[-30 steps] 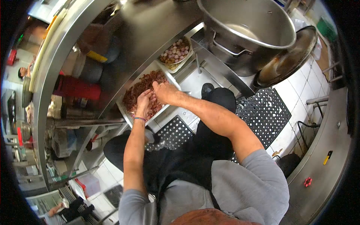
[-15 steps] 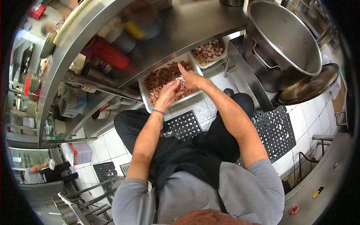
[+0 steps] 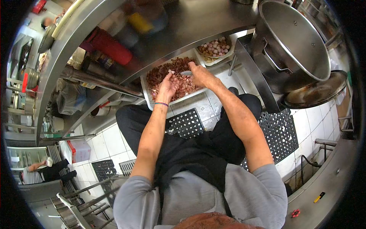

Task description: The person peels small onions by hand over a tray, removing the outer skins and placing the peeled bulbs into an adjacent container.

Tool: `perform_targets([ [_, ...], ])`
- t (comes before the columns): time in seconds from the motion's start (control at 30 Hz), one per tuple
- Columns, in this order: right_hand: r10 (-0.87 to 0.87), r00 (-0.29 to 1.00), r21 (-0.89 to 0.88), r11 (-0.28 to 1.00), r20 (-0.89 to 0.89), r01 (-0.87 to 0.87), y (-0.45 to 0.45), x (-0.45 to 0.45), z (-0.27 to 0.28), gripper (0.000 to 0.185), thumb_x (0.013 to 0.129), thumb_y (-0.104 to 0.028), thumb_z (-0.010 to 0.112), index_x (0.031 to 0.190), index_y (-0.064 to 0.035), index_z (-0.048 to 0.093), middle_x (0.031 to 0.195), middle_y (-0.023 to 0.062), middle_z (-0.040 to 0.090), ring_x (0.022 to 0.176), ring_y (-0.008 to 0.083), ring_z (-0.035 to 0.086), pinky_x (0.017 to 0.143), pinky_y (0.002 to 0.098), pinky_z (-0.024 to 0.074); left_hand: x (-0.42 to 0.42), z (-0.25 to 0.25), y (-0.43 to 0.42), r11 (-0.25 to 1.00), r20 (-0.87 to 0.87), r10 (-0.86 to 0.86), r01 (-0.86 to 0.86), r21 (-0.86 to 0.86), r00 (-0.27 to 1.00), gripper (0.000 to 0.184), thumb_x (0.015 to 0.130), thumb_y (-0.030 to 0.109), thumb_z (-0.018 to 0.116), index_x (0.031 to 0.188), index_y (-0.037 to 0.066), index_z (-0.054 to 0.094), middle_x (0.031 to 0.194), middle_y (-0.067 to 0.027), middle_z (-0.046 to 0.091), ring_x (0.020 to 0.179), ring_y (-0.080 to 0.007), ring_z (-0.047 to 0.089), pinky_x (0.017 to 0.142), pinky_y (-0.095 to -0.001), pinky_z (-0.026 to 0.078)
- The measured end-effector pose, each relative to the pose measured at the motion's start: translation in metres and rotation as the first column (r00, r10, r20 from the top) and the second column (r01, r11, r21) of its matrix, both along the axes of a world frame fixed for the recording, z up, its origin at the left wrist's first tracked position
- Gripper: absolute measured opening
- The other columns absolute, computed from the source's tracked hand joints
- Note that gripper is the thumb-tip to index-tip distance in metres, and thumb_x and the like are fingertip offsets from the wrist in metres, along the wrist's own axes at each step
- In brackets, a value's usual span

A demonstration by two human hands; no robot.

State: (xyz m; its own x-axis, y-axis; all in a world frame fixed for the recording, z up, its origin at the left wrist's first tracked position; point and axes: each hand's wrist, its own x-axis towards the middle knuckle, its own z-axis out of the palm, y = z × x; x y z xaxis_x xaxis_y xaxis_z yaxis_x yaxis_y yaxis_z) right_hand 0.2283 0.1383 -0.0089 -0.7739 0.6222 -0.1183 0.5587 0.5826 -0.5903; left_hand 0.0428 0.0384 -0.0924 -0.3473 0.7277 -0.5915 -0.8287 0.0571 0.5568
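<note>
Pointing out of the right hand toward the left hand, a short metal blade lies crosswise to the person's body, its long axis running roughly along the line between the two hands. The right hand is wrapped around the blade's grip end, which the fingers cover (so the handle's shape cannot be told). The left hand, palm turned up and fingers curled, appears to pinch a small pale piece at its fingertips; whether that is a whole bulb or part of one is too small to tell. The piece lies to the left of the blade's tip, near it but apart, at about the same depth from the body.

Both hands are over a white perforated basket, which holds a heap of reddish-brown shallot skins. Beyond the basket's right end is a container of pinkish, rounded shallots; the right hand is the nearer of the two to it, with the left farther across the basket.
</note>
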Motion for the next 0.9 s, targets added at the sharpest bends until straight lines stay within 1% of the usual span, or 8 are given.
perform_targets([
  [0.13, -0.049, 0.997, 0.043, 0.998, 0.054, 0.047, -0.002, -0.003, 0.009, 0.041, 0.079, -0.002, 0.060, 0.116, 0.0014, 0.042, 0.098, 0.0313, 0.062, 0.097, 0.0437, 0.061, 0.082, 0.0503, 0.0503, 0.023, 0.005, 0.002, 0.991, -0.053, -0.066, 0.060, -0.121, 0.996, 0.025, 0.090, 0.033, 0.065, 0.085, 0.009, 0.060, 0.077, 0.0001, 0.056, 0.069, -0.0141, 0.054, 0.057, -0.0307, 0.047],
  [0.2, -0.096, 0.991, 0.054, 0.994, 0.093, 0.092, 0.001, -0.003, 0.014, 0.042, 0.078, -0.002, 0.062, 0.116, -0.0008, 0.043, 0.099, 0.0283, 0.062, 0.100, 0.0422, 0.061, 0.083, 0.0488, 0.0516, 0.028, 0.010, 0.005, 0.954, -0.396, -0.230, 0.126, -0.271, 0.889, 0.030, 0.088, 0.034, 0.068, 0.078, 0.007, 0.060, 0.075, -0.0011, 0.058, 0.066, -0.0133, 0.053, 0.061, -0.0310, 0.049],
  [0.3, -0.160, 0.984, 0.114, 0.982, 0.074, 0.151, 0.008, 0.002, 0.021, 0.041, 0.079, -0.003, 0.062, 0.117, -0.0025, 0.048, 0.101, 0.0251, 0.063, 0.100, 0.0398, 0.062, 0.083, 0.0470, 0.0519, 0.007, 0.009, 0.026, 0.802, -0.738, -0.582, 0.091, -0.591, 0.342, 0.033, 0.084, 0.032, 0.070, 0.077, 0.000, 0.064, 0.078, -0.0125, 0.065, 0.071, -0.0202, 0.062, 0.070, -0.0349, 0.052],
  [0.4, -0.186, 0.982, 0.182, 0.966, -0.015, 0.185, 0.012, 0.009, 0.023, 0.029, 0.082, -0.004, 0.058, 0.110, -0.0015, 0.057, 0.102, 0.0228, 0.063, 0.099, 0.0375, 0.063, 0.083, 0.0459, 0.0520, -0.011, 0.001, 0.029, 0.924, -0.864, -0.361, -0.010, -0.382, -0.350, 0.034, 0.082, 0.027, 0.070, 0.091, -0.006, 0.066, 0.093, -0.0237, 0.067, 0.090, -0.0334, 0.065, 0.080, -0.0416, 0.051],
  [0.43, -0.181, 0.983, 0.193, 0.964, -0.019, 0.181, 0.015, 0.010, 0.019, 0.026, 0.082, -0.004, 0.057, 0.108, -0.0009, 0.059, 0.103, 0.0229, 0.063, 0.099, 0.0372, 0.063, 0.083, 0.0459, 0.0519, -0.024, 0.001, 0.033, 0.759, -0.697, -0.622, -0.056, -0.648, -0.356, 0.040, 0.082, 0.026, 0.067, 0.104, -0.007, 0.064, 0.104, -0.0283, 0.063, 0.104, -0.0401, 0.060, 0.090, -0.0448, 0.047],
  [0.57, -0.156, 0.986, 0.176, 0.974, 0.052, 0.145, 0.018, 0.008, 0.009, 0.019, 0.084, -0.005, 0.054, 0.099, 0.0005, 0.065, 0.101, 0.0230, 0.064, 0.096, 0.0369, 0.064, 0.082, 0.0459, 0.0527, -0.056, -0.020, 0.017, 0.900, -0.793, -0.408, -0.052, -0.433, -0.452, 0.028, 0.084, 0.028, 0.063, 0.095, 0.002, 0.068, 0.091, -0.0225, 0.067, 0.092, -0.0407, 0.063, 0.081, -0.0465, 0.050],
  [0.67, -0.121, 0.987, 0.189, 0.977, 0.101, 0.101, 0.009, 0.004, 0.019, 0.018, 0.083, -0.005, 0.054, 0.096, 0.0012, 0.065, 0.100, 0.0227, 0.065, 0.094, 0.0369, 0.065, 0.081, 0.0449, 0.0536, -0.054, 0.002, 0.000, 0.590, -0.519, -0.784, -0.148, -0.794, -0.340, 0.031, 0.085, 0.030, 0.064, 0.097, 0.002, 0.068, 0.090, -0.0221, 0.067, 0.089, -0.0410, 0.064, 0.079, -0.0475, 0.050],
  [0.9, -0.053, 0.989, 0.151, 0.988, 0.137, 0.032, 0.003, -0.014, 0.026, 0.020, 0.082, -0.006, 0.055, 0.100, 0.0004, 0.063, 0.104, 0.0218, 0.063, 0.097, 0.0367, 0.063, 0.082, 0.0455, 0.0525, -0.037, -0.048, -0.024, 0.718, -0.679, -0.538, 0.151, -0.680, -0.499, 0.019, 0.078, 0.005, 0.056, 0.091, 0.000, 0.069, 0.092, -0.0254, 0.065, 0.085, -0.0407, 0.064, 0.080, -0.0474, 0.051],
])
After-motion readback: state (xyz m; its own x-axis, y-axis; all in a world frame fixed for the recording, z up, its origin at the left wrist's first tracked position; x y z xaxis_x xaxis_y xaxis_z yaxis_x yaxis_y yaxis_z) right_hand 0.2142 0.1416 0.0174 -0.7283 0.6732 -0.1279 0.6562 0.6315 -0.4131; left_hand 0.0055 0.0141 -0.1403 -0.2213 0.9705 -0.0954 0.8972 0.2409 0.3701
